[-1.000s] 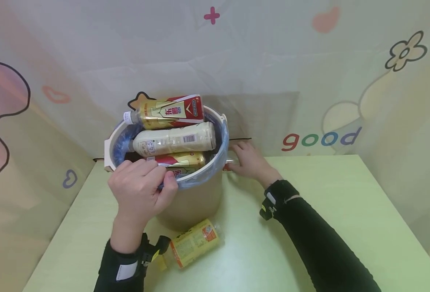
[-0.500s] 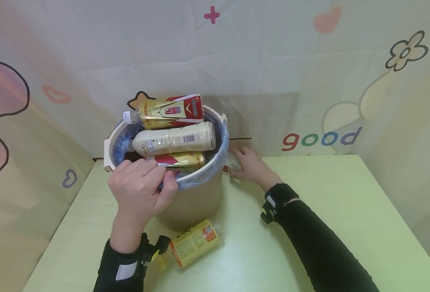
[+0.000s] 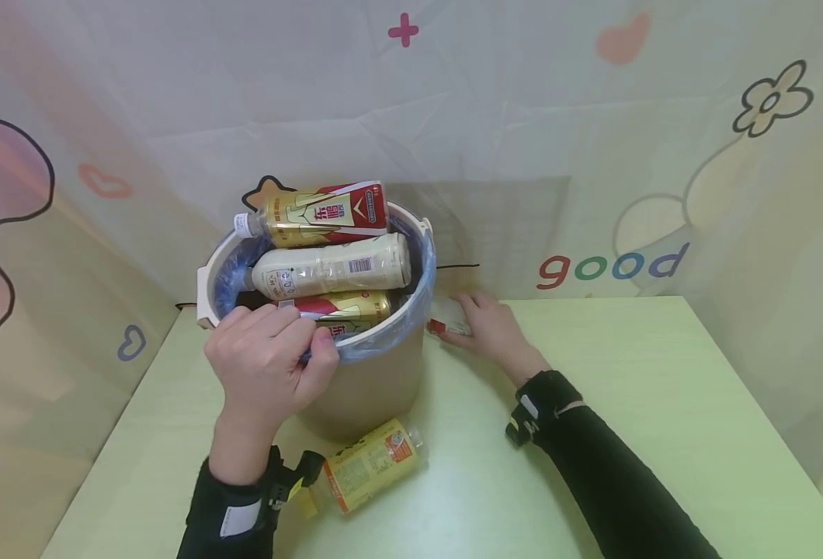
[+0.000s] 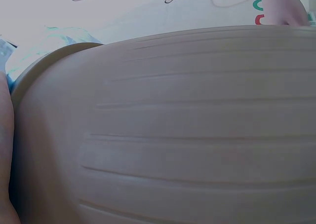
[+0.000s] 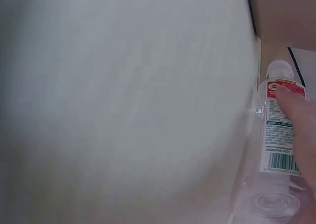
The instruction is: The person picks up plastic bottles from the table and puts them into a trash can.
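A tan trash bin [image 3: 376, 396] with a blue liner [image 3: 421, 287] stands near the back of the table, tilted a little. My left hand [image 3: 265, 357] grips the bin's near left rim, fingers curled over it. To the bin's right, my right hand [image 3: 497, 330] holds a clear plastic bottle with a red and white label [image 5: 279, 140]; its thumb lies across the label in the right wrist view. Piled in the bin are a gold and red bottle [image 3: 328, 215], a cream-white bottle [image 3: 331, 266] and another gold and red one [image 3: 362, 305] partly hidden below.
A yellow-labelled bottle [image 3: 373, 466] lies on the pale green table [image 3: 593, 435] in front of the bin. Behind the table hangs a printed curtain [image 3: 495, 140] with hearts, a flower and the word "good".
My right hand has drawn slightly back toward me and right, bringing more of the red-labelled bottle out from beside the bin. The left hand and the bin keep their places.
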{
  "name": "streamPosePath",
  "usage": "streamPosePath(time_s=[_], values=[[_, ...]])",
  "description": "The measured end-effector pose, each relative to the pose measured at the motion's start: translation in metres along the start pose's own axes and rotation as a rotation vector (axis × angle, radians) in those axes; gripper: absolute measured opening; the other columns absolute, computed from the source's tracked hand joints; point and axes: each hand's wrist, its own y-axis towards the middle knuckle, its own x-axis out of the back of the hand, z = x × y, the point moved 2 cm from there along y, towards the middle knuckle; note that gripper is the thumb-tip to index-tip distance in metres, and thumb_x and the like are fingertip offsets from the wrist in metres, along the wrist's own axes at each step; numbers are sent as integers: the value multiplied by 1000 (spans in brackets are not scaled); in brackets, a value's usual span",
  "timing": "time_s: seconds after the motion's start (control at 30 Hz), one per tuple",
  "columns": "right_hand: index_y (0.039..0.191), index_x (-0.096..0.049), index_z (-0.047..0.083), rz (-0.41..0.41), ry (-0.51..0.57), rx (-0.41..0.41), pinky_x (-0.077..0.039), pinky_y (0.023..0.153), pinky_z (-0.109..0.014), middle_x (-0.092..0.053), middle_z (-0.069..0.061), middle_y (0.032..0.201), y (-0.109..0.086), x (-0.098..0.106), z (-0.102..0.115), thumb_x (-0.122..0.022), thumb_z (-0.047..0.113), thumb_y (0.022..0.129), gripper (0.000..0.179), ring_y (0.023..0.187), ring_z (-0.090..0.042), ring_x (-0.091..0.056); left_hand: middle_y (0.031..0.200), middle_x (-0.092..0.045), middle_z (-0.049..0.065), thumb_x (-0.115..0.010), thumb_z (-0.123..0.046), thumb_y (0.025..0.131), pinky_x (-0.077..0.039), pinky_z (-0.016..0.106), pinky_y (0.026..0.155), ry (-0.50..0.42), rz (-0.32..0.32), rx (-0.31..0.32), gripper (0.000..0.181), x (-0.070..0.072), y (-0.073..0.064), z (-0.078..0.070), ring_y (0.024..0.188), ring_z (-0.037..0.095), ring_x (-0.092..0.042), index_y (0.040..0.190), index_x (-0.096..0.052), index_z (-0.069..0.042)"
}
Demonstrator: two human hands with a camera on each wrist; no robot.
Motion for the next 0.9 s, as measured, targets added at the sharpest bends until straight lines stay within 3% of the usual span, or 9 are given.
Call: streamPosePath(time_s=[0.43, 0.9], values=[[138, -54, 5, 44, 43, -94, -46, 90, -47, -57, -16, 128, -28, 15, -19, -67, 57, 80, 78, 106, -33, -57, 49, -32, -3, -50, -22, 77, -18, 33, 45, -2, 3, 2, 30, 0, -1, 1, 43, 16, -33, 51, -36, -15], [141, -51, 8, 35, 117, -155, -47, 85, -46, -56, -14, 130, -45, 50, -38, -62, 64, 82, 82, 108, -30, -52, 49, -35, -2, -49, -26, 83, -20, 34, 45, -8, 9, -10, 35, 0, -4, 4, 44, 18, -36, 52, -38, -14]])
